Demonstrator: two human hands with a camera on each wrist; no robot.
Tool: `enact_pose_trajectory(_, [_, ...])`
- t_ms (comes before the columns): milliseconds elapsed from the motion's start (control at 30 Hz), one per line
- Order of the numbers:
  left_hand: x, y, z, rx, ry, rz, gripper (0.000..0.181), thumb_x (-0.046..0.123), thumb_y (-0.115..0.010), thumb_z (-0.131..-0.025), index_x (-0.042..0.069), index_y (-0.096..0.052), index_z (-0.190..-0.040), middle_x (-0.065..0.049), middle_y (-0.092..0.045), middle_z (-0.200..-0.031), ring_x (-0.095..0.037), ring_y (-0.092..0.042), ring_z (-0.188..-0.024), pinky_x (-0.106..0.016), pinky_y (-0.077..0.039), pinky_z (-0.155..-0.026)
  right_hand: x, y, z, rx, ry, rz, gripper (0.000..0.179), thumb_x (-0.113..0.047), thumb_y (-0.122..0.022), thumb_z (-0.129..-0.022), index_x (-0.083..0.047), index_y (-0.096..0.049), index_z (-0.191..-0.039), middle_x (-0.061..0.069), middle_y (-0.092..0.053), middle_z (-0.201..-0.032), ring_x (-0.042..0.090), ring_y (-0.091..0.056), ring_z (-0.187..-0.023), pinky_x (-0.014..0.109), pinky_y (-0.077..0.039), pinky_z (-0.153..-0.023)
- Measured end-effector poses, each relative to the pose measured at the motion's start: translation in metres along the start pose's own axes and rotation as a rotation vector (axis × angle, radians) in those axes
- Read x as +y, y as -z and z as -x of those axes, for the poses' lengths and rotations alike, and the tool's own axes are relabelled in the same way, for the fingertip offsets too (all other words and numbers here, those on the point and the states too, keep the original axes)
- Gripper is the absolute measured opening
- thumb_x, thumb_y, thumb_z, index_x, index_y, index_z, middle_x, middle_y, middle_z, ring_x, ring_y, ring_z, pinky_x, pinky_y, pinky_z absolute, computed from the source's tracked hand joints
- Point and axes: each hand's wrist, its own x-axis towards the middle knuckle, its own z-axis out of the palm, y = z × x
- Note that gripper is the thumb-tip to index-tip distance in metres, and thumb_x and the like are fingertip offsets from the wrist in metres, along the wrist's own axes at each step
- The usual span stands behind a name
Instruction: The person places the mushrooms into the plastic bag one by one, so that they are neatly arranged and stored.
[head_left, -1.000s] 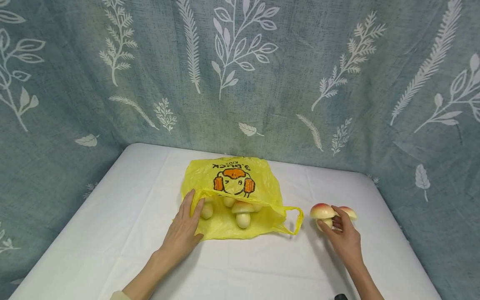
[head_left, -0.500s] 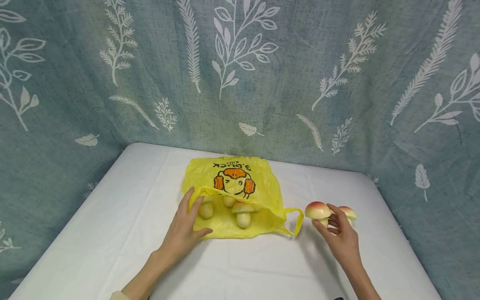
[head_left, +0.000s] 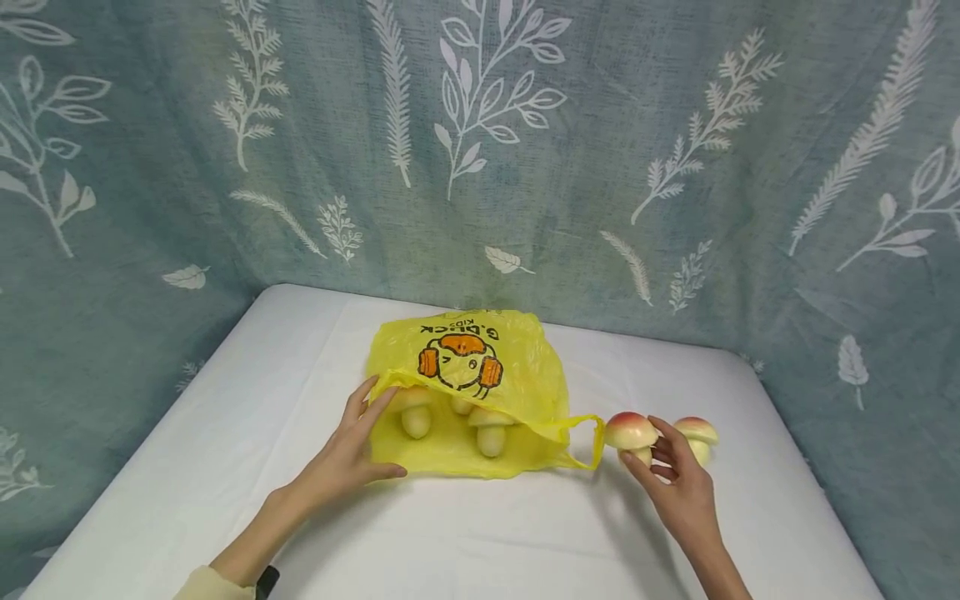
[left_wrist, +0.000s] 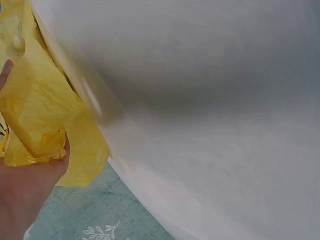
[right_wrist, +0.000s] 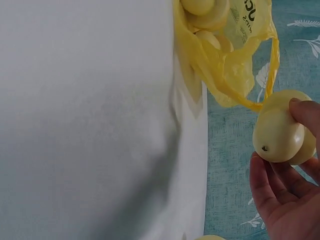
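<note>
In the head view a yellow plastic bag [head_left: 525, 354] with a duck print lies on its side, its mouth towards me. Several toy mushrooms, among them one near the middle [head_left: 491, 439] and one on the left [head_left: 416, 419], lie inside. My left hand [head_left: 337, 462] is at the left of the bag's mouth, fingers stretched under its upper rim and thumb spread away. My right hand [head_left: 678, 492] pinches a red-capped toy mushroom [head_left: 630, 432] by its side, just right of the bag's handle loop [head_left: 597, 442]. In the right wrist view, the held mushroom [right_wrist: 280, 130] shows its pale underside and stem.
Another red-capped mushroom [head_left: 699, 435] stands behind my right hand, on the white tablecloth [head_left: 480, 533]. A grey-green curtain [head_left: 420, 242] with white leaf prints hangs behind and beside the table.
My right hand has carried the mushroom left to near the bag's handle, away from the other mushroom. The left hand has spread and shifted slightly left, and the bag's mouth stands wider.
</note>
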Motion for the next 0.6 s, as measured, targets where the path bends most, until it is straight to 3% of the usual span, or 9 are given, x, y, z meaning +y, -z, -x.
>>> enact_pose_trajectory(200, [-0.004, -0.002, 0.001, 0.025, -0.012, 0.015, 0.113, 0.014, -0.094, -0.065, 0.01, -0.028, -0.155, -0.019, -0.012, -0.158, -0.045, -0.038, -0.133, -0.058, -0.04, -0.102, -0.01, 0.002, 0.01, 0.026, 0.004, -0.096, 0.065, -0.016, -0.081, -0.084, -0.02, -0.052, -0.141, 0.004, -0.066, -0.115, 0.0, -0.06, -0.096, 0.011, -0.048, -0.077])
enact_pose_trajectory(333, [-0.004, -0.005, 0.0, 0.026, -0.01, 0.022, 0.114, 0.015, -0.094, -0.065, 0.013, -0.026, -0.156, -0.019, -0.012, -0.157, -0.044, -0.036, -0.133, -0.059, -0.04, -0.101, -0.023, 0.002, 0.022, 0.016, 0.036, -0.281, 0.066, -0.001, -0.078, -0.084, -0.014, -0.051, -0.143, 0.0, -0.066, -0.115, 0.008, -0.062, -0.098, 0.016, -0.051, -0.077])
enact_pose_trajectory(500, [-0.003, -0.008, -0.002, 0.023, -0.001, 0.019, 0.115, 0.013, -0.094, -0.064, 0.014, -0.025, -0.156, -0.019, -0.012, -0.156, -0.045, -0.037, -0.132, -0.058, -0.041, -0.101, -0.045, -0.004, 0.038, -0.11, 0.075, -0.586, 0.067, 0.015, -0.068, -0.085, -0.002, -0.043, -0.145, 0.007, -0.061, -0.127, 0.015, -0.063, -0.107, 0.022, -0.052, -0.083])
enact_pose_trajectory(600, [-0.002, -0.009, -0.002, 0.026, 0.005, 0.007, 0.115, 0.013, -0.095, -0.064, 0.014, -0.025, -0.156, -0.019, -0.012, -0.156, -0.045, -0.038, -0.132, -0.057, -0.042, -0.101, -0.059, -0.014, 0.045, -0.188, 0.076, -0.659, 0.067, 0.014, -0.067, -0.086, 0.0, -0.041, -0.146, 0.01, -0.058, -0.129, 0.017, -0.063, -0.11, 0.026, -0.053, -0.086])
